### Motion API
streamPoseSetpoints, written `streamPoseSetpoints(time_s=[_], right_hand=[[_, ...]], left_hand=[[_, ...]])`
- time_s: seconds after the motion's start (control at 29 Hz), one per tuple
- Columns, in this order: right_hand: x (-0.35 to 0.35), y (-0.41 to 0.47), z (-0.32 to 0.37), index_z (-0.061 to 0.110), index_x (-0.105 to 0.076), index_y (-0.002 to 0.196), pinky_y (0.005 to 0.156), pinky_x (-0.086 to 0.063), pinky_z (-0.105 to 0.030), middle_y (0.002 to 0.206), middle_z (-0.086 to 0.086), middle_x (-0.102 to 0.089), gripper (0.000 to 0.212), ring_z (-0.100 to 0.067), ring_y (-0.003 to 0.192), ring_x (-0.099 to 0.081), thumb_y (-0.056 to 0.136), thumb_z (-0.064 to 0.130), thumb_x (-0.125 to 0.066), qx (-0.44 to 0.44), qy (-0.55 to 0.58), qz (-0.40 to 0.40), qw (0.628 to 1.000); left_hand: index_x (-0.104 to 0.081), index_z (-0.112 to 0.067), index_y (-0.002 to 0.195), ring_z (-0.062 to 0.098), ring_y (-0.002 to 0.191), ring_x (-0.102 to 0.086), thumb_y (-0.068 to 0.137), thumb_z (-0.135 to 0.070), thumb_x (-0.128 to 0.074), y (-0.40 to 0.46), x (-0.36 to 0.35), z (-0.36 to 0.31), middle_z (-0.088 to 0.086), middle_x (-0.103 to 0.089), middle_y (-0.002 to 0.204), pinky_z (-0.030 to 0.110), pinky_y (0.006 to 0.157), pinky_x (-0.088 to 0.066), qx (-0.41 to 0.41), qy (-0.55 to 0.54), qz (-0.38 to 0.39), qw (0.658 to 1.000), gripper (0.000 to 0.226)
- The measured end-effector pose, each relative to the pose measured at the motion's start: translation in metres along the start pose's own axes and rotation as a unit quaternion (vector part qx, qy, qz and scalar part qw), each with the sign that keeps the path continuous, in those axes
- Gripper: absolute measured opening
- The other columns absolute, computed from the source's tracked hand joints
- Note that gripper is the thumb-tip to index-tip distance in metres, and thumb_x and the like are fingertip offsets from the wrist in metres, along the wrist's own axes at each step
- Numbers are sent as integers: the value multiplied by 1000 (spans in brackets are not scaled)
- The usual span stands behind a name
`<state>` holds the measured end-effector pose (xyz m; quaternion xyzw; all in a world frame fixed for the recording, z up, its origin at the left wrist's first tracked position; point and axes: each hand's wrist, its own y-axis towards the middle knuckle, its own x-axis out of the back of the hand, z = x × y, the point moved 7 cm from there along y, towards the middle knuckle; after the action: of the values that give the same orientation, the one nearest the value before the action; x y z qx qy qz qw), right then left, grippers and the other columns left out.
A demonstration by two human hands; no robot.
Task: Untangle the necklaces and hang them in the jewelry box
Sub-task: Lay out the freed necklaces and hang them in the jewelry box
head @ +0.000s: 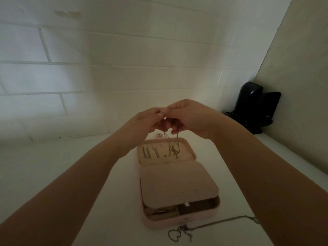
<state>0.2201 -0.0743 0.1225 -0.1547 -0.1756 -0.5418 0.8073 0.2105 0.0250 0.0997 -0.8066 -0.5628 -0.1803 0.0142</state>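
Note:
A pink jewelry box (179,220) lies open on the white table, its lid section (192,153) at the far end holding hung chains. My left hand (143,121) and my right hand (191,118) meet above the lid, both pinching a thin necklace (174,150) whose chain and small pendant dangle over the lid. A padded earring panel (177,183) covers most of the box's base. A second necklace (213,226) lies loose on the table at the box's near edge, its chain trailing right under my right forearm.
A white brick wall rises behind the table. A black device (255,107) stands in the back right corner against a beige side panel (301,77). White tabletop (62,174) extends left of the box.

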Motion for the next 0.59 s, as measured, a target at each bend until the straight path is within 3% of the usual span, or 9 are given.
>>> streamPoseSetpoints(time_s=[0.1,0.17,0.28,0.45,0.52,0.59], right_hand=[[5,2,-4,7,-66,82,58,-48,-22,61,0,-55,26,-9,52,-48,95,22,-49,-9,-18,-8,1000],[8,2,-8,8,-65,78,58,-47,-22,59,1,-54,27,-8,51,-47,94,24,-50,-18,-23,-3,1000],[10,4,-13,4,-67,89,61,-47,-23,60,2,-52,27,-8,53,-46,94,25,-51,-28,-31,15,999],[11,9,-20,3,-67,98,64,-48,-22,62,1,-48,24,-9,56,-46,93,21,-52,-41,-66,34,996],[12,10,-21,6,-68,95,59,-47,-19,58,2,-46,22,-8,54,-44,93,20,-52,-43,-105,26,993],[14,12,-23,12,-67,90,58,-45,-18,56,4,-45,21,-6,51,-42,94,21,-49,-37,-116,7,992]], left_hand=[[-62,-19,87,22,81,-61,95,-34,-38,4,1,0,-4,-60,73,37,85,-46,-20,81,-25,996,30],[-60,-24,80,10,71,-58,94,-33,-41,8,4,3,-6,-59,68,25,70,-44,-29,126,-47,990,25],[-59,-28,74,-6,51,-51,93,-36,-43,12,6,9,-8,-60,64,10,52,-36,-28,163,-53,985,26],[-63,-28,68,2,54,-52,91,-35,-48,19,14,21,-7,-63,61,16,56,-39,-14,145,-74,987,29],[-65,-27,68,-3,48,-50,91,-35,-49,21,21,26,-7,-64,63,9,50,-37,-14,138,-98,986,29],[-68,-27,73,-6,53,-54,90,-40,-48,23,21,34,-9,-66,69,13,56,-39,3,130,-78,989,29]])
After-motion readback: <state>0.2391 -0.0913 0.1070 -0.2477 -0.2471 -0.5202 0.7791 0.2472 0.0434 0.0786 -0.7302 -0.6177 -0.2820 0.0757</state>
